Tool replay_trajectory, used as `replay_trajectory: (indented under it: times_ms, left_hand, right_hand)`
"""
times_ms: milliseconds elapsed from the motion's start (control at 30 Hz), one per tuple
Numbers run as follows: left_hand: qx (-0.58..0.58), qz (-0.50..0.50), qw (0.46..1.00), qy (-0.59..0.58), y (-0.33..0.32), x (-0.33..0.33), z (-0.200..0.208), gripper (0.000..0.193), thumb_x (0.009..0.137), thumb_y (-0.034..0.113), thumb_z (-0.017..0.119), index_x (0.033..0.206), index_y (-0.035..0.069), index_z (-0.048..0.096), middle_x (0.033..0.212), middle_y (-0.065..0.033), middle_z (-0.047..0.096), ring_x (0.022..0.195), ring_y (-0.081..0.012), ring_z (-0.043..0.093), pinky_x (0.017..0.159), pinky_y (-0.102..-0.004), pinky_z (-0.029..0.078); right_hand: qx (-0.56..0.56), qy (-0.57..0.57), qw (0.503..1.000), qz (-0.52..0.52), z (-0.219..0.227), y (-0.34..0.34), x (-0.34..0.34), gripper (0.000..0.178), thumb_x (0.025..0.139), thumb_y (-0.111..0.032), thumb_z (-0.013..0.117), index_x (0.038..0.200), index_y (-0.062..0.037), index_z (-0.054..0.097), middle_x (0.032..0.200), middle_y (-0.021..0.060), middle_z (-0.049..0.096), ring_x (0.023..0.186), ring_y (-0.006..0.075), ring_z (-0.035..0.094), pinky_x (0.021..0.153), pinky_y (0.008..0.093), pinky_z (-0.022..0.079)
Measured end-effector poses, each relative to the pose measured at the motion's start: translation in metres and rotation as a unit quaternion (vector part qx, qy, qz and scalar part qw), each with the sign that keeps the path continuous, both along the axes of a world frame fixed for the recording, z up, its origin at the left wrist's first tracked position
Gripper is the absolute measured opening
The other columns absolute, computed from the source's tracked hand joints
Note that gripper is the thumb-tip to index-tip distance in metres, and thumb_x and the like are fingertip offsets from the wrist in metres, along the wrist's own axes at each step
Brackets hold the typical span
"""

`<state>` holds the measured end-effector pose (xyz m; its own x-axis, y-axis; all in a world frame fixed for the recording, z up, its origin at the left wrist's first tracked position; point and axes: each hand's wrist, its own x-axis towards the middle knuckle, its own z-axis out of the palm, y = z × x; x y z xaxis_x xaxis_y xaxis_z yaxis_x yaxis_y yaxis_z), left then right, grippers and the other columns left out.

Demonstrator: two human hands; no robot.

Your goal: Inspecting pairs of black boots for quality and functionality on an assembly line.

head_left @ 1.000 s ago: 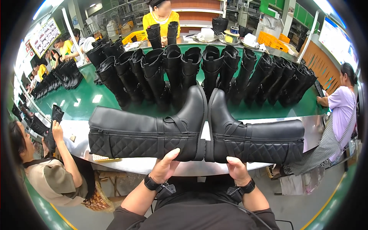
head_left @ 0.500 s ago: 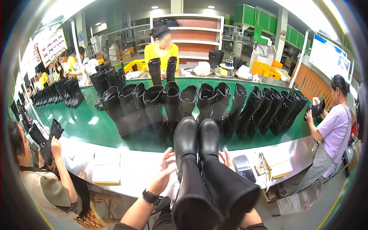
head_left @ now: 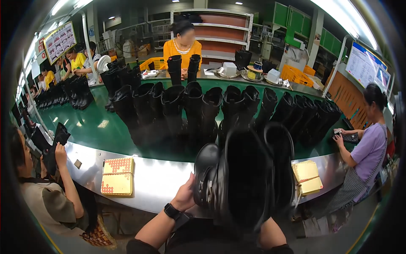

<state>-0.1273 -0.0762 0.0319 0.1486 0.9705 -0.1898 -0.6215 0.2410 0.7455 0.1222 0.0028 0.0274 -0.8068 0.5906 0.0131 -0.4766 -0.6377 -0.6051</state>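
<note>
Right in front of me is a pair of black boots (head_left: 247,178), large and partly blurred. A wide, dark shaft opening faces me, and silvery buckles show on the left side. My left hand (head_left: 185,194), below a dark wristwatch, is closed against the left edge of the boots, its fingertips partly behind them. The boots cover my right hand; only its forearm comes out below them. Beyond, a long row of black boots (head_left: 171,106) stands upright on the green table (head_left: 169,154).
Yellow card bundles lie on the metal edge at left (head_left: 117,177) and right (head_left: 308,177). Co-workers handle dark items at the left (head_left: 50,211) and right (head_left: 368,144). Another person in yellow (head_left: 182,46) is across the table, behind two upright boots.
The boots have turned from toes pointing away to a shaft opening facing me. My left hand has gone from spread fingers to gripping their side. The right hand has become hidden, as has the phone.
</note>
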Motion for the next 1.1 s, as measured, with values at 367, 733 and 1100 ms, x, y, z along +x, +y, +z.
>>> replay_trajectory:
  times_ms: [367, 733, 1100]
  left_hand:
    - [0.022, 0.068, 0.986, -0.152, -0.008, 0.002, -0.005, 0.06, 0.101, 0.049, 0.033, 0.144, 0.008, 0.034, 0.144, -0.0128, 0.044, 0.131, -0.0284, 0.045, 0.112, -0.047, 0.034]
    - [0.044, 0.156, 0.973, -0.167, -0.007, 0.003, -0.011, 0.052, 0.1, 0.039, 0.046, 0.144, 0.015, 0.03, 0.142, -0.0051, 0.046, 0.129, -0.0221, 0.047, 0.107, -0.0424, 0.039]
    - [0.039, 0.144, 0.975, -0.167, -0.009, 0.007, -0.017, 0.051, 0.1, 0.038, 0.046, 0.144, 0.017, 0.029, 0.145, -0.0049, 0.042, 0.131, -0.0225, 0.044, 0.108, -0.044, 0.038]
  right_hand:
    - [-0.12, 0.017, 0.975, -0.185, 0.004, -0.013, -0.01, 0.051, 0.099, -0.036, 0.05, 0.141, -0.0095, 0.039, 0.142, 0.0108, 0.047, 0.132, 0.0286, 0.044, 0.114, 0.0463, 0.032]
    - [-0.064, -0.038, 0.968, -0.24, 0.003, -0.013, -0.011, 0.047, 0.098, -0.03, 0.053, 0.137, -0.0062, 0.042, 0.138, 0.0113, 0.051, 0.126, 0.0283, 0.05, 0.105, 0.0454, 0.043]
    - [-0.024, -0.066, 0.969, -0.237, 0.005, -0.015, -0.02, 0.049, 0.1, -0.031, 0.05, 0.138, -0.0021, 0.04, 0.14, 0.0134, 0.048, 0.127, 0.0292, 0.049, 0.105, 0.0474, 0.041]
